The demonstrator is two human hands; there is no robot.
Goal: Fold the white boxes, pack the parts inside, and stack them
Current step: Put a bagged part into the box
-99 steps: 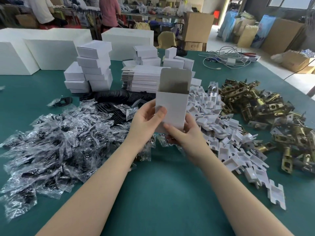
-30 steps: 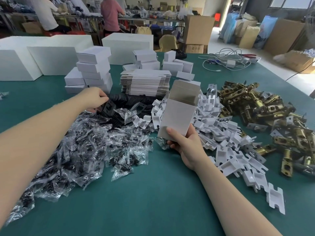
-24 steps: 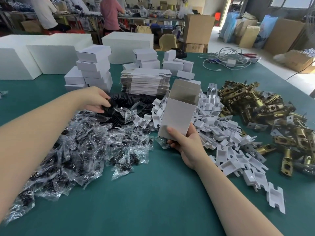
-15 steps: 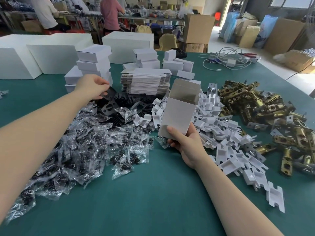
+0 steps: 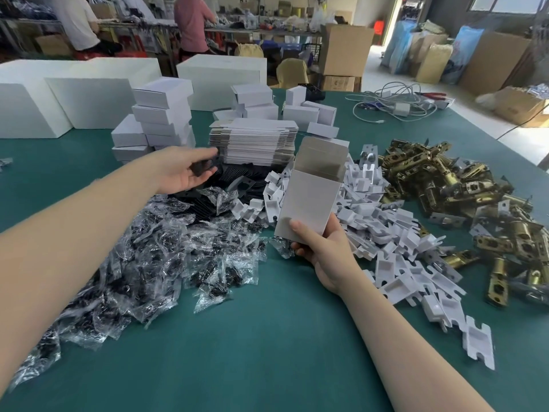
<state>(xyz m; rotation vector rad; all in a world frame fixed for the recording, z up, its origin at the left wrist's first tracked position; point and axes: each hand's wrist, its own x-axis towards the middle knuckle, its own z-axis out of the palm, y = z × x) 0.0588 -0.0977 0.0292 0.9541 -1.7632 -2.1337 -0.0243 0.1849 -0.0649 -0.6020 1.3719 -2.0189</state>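
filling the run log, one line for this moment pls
left hand: holds black plate | right hand: holds open white box | packing: not started

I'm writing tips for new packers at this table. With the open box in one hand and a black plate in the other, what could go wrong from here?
1. The right hand grips the open white box only at its bottom corner, so it may tilt or crush as a part goes in.
2. The left hand pinches the black plate at its fingertips; it could slip back onto the pile of black plates.
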